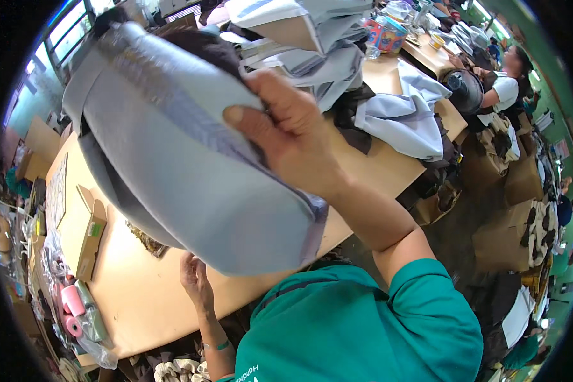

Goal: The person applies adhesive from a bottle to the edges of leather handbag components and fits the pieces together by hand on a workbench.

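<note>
A large light grey fabric piece (191, 165), folded and bulging, is raised over the table in front of me. My right hand (286, 134) grips its right edge, with the thumb on the near face and the fingers around the far side. Dark material (204, 48) shows behind its upper edge, and the upper left end is blurred. Below the fabric, my left hand (196, 280) is near the table's front edge, fingers loosely curled and slightly apart, with nothing visible in them. The raised fabric comes close to its fingertips.
The tan table (134, 305) holds an open cardboard box (89, 239), pink thread cones (73, 302) and a patterned brown item (145, 240). Grey fabric stacks (305, 57) and loose grey cloth (401, 114) lie at the back. A co-worker (506, 83) is at far right, beyond cardboard boxes (503, 235).
</note>
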Available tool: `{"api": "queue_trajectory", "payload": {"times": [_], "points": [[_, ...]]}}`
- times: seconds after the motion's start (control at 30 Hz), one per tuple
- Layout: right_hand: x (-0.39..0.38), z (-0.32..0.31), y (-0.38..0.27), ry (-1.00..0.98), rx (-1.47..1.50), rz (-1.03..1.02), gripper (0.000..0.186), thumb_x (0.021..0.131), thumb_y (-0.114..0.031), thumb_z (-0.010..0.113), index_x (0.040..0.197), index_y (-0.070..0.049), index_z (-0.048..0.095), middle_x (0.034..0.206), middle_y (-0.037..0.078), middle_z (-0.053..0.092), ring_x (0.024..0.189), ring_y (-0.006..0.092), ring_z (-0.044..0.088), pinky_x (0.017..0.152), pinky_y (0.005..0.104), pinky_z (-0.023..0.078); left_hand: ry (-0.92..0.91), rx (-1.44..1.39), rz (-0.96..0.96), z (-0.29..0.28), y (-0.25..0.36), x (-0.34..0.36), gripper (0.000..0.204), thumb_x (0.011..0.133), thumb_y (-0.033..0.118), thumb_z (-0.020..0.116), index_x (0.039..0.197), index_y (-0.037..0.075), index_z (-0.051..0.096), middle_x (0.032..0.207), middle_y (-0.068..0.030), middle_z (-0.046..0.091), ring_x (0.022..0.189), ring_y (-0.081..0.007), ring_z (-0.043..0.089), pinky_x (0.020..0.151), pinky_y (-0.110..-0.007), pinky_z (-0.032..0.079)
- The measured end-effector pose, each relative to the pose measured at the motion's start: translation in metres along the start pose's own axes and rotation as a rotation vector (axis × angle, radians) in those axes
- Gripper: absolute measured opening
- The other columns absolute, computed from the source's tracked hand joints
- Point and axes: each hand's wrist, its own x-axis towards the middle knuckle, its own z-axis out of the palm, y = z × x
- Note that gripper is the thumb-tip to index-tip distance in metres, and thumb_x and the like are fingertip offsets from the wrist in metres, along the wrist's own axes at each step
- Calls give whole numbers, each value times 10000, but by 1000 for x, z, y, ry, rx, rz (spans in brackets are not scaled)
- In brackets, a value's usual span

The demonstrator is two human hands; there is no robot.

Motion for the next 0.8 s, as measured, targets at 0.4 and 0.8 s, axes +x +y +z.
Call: {"api": "queue_trajectory", "payload": {"times": [0.4,0.8], "points": [[-33,-301,-57,484,-188,69,314,805,-86,513,1108,-8,489,987,37,553,902,93,503,785,231,400,-690,476,104,226,57,31,198,748,24,520,946,24,535,910,-161,554,746,-293,542,686,-338,439],[-98,-470,-115,767,-647,-62,133,824,-29,487,945,15,520,922,66,558,859,132,505,813,269,365,-808,-141,-438,496,8,53,446,807,317,566,1178,139,394,751,-40,521,598,-107,483,549,-252,416]]}}
